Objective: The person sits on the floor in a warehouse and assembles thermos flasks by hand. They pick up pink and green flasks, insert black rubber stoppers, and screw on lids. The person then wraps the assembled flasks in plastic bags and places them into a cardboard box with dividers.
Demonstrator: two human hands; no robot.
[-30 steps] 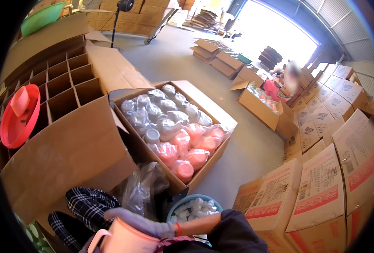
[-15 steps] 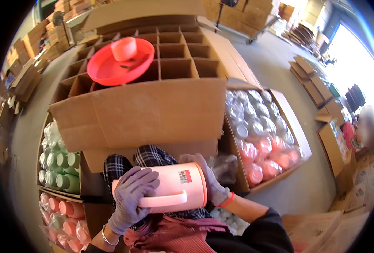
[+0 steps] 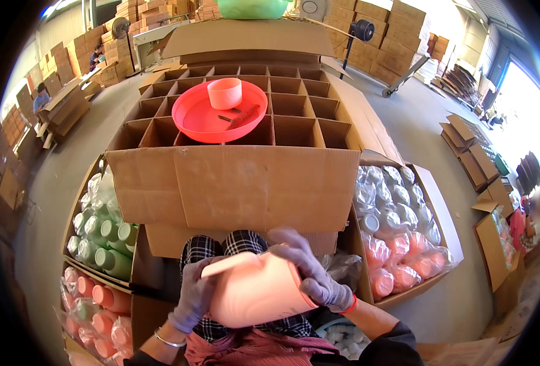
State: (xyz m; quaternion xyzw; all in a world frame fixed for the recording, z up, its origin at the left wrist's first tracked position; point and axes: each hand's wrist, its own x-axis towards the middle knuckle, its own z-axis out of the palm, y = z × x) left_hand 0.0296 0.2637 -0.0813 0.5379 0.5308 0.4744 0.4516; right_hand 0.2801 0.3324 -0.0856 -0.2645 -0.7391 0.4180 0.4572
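Note:
A pink jug [image 3: 261, 296] with a loop handle is held over my lap, tilted, its handle on the upper left side. My left hand [image 3: 194, 294], in a grey glove, grips the jug's left end beside the handle. Gloved too, my right hand [image 3: 311, 273] closes round the right end at its orange-edged rim; its fingertips are blurred. In front of me stands a large divided carton [image 3: 245, 189]. On its dividers rests a red basin [image 3: 188, 119] containing a pink cup [image 3: 225, 94] and small dark tool-like items.
On the right, an open carton [image 3: 444, 226] holds wrapped silver-looking and pink bottles. Green bottles [image 3: 114, 262] fill a carton at left, above wrapped pink ones [image 3: 105, 320]. White pieces [image 3: 346, 341] lie by my right forearm. Two people work at the far left.
The jug has been rolled, so its handle has gone from the near side to the upper left and its label is out of sight. My view has tilted upward.

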